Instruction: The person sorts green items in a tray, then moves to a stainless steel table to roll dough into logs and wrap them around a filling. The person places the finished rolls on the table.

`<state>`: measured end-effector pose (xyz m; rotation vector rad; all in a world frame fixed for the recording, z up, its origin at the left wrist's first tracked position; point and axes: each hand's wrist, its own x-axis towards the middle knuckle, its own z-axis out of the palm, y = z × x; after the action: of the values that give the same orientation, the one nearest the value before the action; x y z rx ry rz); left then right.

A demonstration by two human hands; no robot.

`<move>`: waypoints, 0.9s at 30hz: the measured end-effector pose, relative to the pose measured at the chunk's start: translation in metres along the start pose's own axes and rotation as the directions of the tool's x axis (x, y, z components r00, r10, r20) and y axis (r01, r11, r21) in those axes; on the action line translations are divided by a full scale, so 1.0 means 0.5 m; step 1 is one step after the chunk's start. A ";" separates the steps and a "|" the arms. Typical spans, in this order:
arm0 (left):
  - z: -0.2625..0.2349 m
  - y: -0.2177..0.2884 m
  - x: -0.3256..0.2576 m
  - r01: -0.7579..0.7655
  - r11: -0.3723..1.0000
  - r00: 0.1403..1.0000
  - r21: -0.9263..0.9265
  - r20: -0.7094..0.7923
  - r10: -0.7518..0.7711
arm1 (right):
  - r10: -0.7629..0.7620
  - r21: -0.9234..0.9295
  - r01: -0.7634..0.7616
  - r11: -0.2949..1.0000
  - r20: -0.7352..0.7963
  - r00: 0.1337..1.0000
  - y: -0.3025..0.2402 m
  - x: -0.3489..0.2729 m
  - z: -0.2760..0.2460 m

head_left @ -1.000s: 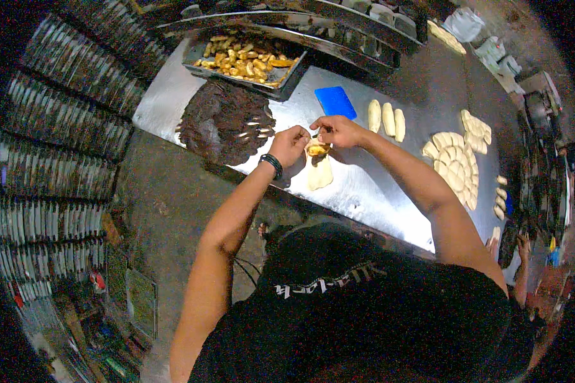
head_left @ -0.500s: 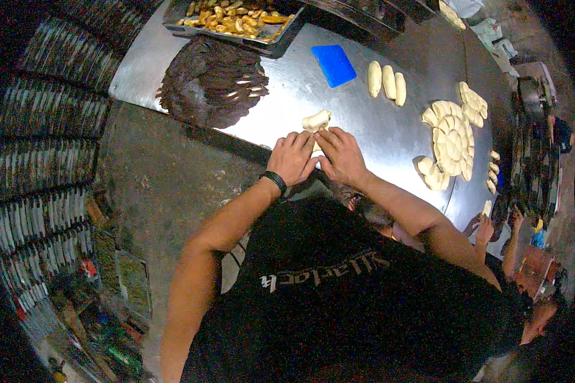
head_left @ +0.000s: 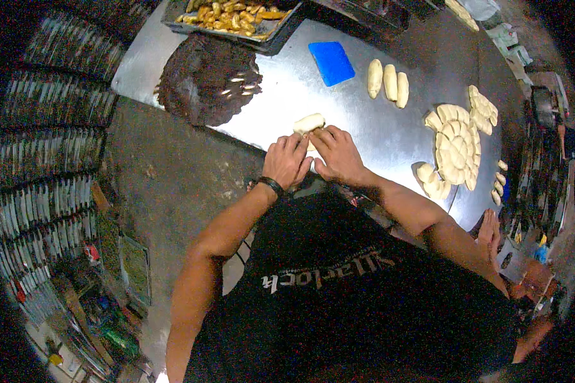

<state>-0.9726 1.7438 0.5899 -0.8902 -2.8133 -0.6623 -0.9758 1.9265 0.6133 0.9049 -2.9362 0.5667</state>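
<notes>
Side by side, the left hand (head_left: 286, 161) and right hand (head_left: 337, 154) are pressed flat on a pale piece of dough (head_left: 308, 123) at the near edge of the steel table (head_left: 364, 121). Fingers are spread open over it rather than closed; the dough's far end is left showing. Three shaped dough rolls (head_left: 388, 80) are laid beyond, beside a blue scraper (head_left: 331, 62). A ring of dough pieces (head_left: 455, 145) is set to the right. What appears to be a dark chocolate slab (head_left: 204, 80) is seen left.
</notes>
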 end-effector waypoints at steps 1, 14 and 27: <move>-0.004 -0.003 -0.002 -0.010 1.000 1.000 -0.011 -0.027 0.010 | 0.000 0.043 -0.003 0.999 0.054 0.999 0.001 0.009 -0.021; -0.049 0.039 -0.013 0.054 0.996 0.949 -0.077 0.314 -0.027 | 0.056 0.059 -0.057 0.997 0.018 0.998 -0.008 -0.018 -0.015; -0.054 0.031 -0.028 -0.015 1.000 0.945 -0.001 0.327 0.014 | 0.007 0.224 -0.017 0.975 0.047 0.999 -0.041 -0.036 -0.013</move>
<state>-0.9527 1.7360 0.6164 -1.1133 -3.0894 -0.5538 -0.9502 1.9226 0.6241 0.9304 -2.9636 0.9049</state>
